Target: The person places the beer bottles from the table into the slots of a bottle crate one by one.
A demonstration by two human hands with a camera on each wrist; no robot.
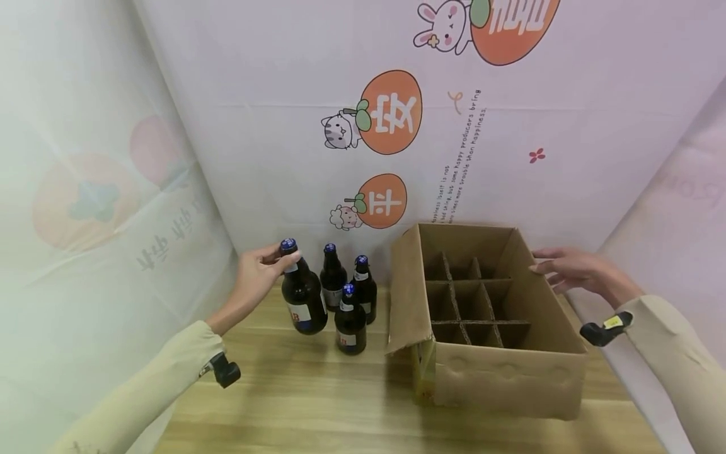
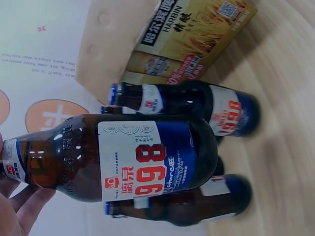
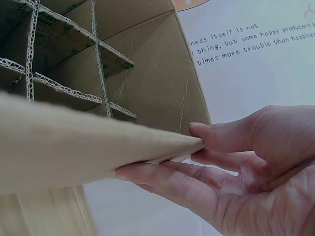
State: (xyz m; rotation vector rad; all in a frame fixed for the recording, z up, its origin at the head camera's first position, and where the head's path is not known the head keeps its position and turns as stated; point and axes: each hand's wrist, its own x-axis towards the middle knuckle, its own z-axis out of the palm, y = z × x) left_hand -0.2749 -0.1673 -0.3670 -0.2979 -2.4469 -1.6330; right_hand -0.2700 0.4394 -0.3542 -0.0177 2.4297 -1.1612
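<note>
My left hand (image 1: 259, 272) grips a brown beer bottle (image 2: 142, 160) by its neck, below the blue cap. The bottle is upright and looks raised off the table, with a white and blue "1998" label. Just right of it in the head view stand three similar capped bottles, the front one (image 1: 350, 328) closest to the viewer. On the right is an open cardboard box (image 1: 510, 384) with crossed dividers (image 1: 458, 302); the cells seen from above hold no bottles. My right hand (image 3: 246, 169) pinches the box's right side near the back corner, thumb at the edge, fingers outside.
A wooden table (image 1: 272, 403) carries the bottles and box. The box's left flap (image 1: 409, 296) hangs outward beside the bottles. White cloth (image 1: 272, 139) printed with cartoons rises behind the table, with more cloth at both sides.
</note>
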